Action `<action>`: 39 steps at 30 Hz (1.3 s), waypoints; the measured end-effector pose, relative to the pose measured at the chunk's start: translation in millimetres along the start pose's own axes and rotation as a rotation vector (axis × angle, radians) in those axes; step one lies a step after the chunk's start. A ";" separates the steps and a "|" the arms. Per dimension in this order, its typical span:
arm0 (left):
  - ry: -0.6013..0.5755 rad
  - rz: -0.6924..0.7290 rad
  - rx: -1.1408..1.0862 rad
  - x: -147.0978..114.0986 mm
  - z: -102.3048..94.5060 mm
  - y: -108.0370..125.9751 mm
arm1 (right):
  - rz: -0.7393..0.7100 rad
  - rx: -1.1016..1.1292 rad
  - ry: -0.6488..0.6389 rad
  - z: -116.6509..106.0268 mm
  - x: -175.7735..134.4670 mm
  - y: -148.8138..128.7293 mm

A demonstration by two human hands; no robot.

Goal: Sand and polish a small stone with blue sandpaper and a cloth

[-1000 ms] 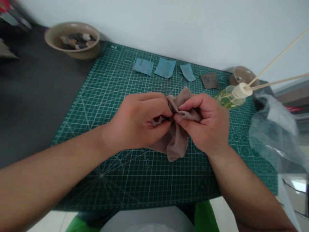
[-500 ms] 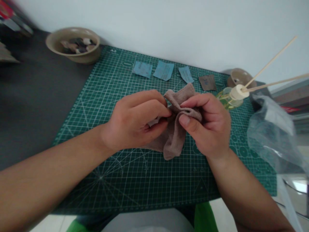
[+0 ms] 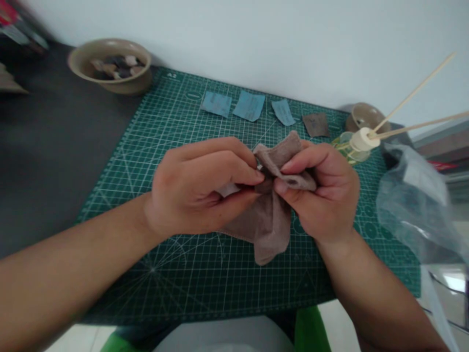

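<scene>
A brownish-pink cloth hangs in folds between my two hands, over the green cutting mat. My right hand is closed, pinching a bunched fold of it between thumb and fingers. Close by on the left, my left hand is also closed, its thumb and fingertips meeting at the cloth's edge on a small dark piece with a shiny bit. My fingers and the folds hide most of that piece, so its kind does not show. Something whitish shows in the gap under the left fingers.
On the cutting mat, three blue paper pieces and a brown square lie along the back. A bowl of stones stands back left. At right are a reed diffuser, a small bowl and a clear plastic bag.
My hands have drawn slightly apart, the right one moving right with the cloth. The cloth's lower end hangs further down, and the dark piece at my left fingertips shows a little more.
</scene>
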State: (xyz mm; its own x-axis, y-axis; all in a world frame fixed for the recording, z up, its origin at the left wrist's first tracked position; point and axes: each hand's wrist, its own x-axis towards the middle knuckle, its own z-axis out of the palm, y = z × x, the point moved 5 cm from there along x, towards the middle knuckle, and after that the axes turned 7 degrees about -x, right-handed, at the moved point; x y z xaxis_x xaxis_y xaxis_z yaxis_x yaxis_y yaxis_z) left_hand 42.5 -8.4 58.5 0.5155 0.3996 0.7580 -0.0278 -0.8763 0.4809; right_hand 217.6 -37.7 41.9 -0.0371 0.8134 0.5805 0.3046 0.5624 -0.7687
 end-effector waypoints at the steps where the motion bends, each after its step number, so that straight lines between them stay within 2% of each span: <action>1: 0.005 -0.013 0.001 -0.8 0.2 -0.1 | 0.008 0.019 0.003 0.1 0.1 0.7; 7: 0.040 -0.040 0.074 -3.1 3.7 -1.8 | 0.006 0.071 0.001 0.9 0.6 0.3; 12: 0.002 -0.021 0.140 -1.5 7.2 -4.3 | -0.136 -0.147 -0.102 6.5 0.4 -8.1; 15: -0.019 -0.050 0.111 -0.5 7.2 -5.8 | -0.128 -0.209 -0.095 6.9 -0.3 -8.5; 18: 0.016 -0.090 -0.036 0.4 5.7 -6.4 | -0.030 -0.149 -0.019 2.5 -0.3 -3.9; 21: 0.125 -0.272 -0.335 -0.1 4.7 -16.8 | 0.038 -0.151 0.050 -2.5 1.2 2.2; 25: 0.235 -0.541 -0.757 -2.1 9.0 -38.3 | 0.114 -0.439 0.052 -6.6 5.4 14.1; 29: 0.207 -0.640 -0.935 -2.1 12.9 -50.9 | 0.083 -0.627 -0.001 -6.2 6.7 18.6; 32: 0.203 -0.613 -0.859 -3.6 12.5 -51.4 | -0.017 -0.546 0.097 -9.9 4.7 9.3; 34: 0.191 -0.551 -0.674 -4.3 11.1 -46.8 | -0.029 -0.410 0.113 -10.1 2.7 4.8; 37: 0.127 -0.366 -0.332 -2.8 10.5 -33.4 | 0.055 -0.223 -0.040 -0.9 -0.2 6.3; 39: 0.058 -0.222 -0.145 -1.9 12.8 -24.4 | 0.077 -0.200 -0.128 4.8 -2.2 7.1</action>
State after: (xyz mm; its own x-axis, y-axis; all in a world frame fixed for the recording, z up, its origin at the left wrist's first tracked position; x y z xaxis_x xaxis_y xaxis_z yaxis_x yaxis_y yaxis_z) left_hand 53.2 8.8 39.6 0.4725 0.5963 0.6490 -0.0445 -0.7194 0.6932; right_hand 215.3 -34.7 33.9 -0.1229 0.8718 0.4741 0.4929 0.4683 -0.7333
